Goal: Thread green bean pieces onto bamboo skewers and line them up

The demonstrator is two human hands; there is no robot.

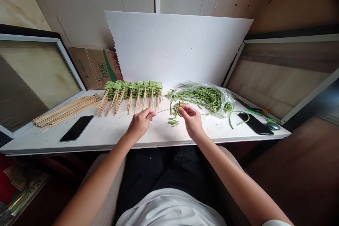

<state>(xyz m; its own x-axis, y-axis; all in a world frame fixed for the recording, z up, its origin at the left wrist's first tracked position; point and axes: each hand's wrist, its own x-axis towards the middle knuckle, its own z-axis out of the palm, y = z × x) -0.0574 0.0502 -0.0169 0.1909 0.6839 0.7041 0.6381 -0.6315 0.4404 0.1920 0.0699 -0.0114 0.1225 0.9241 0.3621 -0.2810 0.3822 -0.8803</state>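
Your left hand pinches a thin pale bamboo skewer, its tip pointing at 3 o'clock toward your right hand, whose fingers close on what looks like a short green bean piece. Keep both pinches steady, the skewer level.

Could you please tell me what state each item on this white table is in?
Left hand, pinching a thin bamboo skewer.
Right hand, fingers pinched at the skewer's far end.
Long green beans, heaped in a clear plastic bag.
Green-bean-threaded bamboo skewers, lined up side by side.
Bare bamboo skewers, piled loose.
Cut green bean pieces, loose on the white table.
Black smartphone, lying flat, screen dark.
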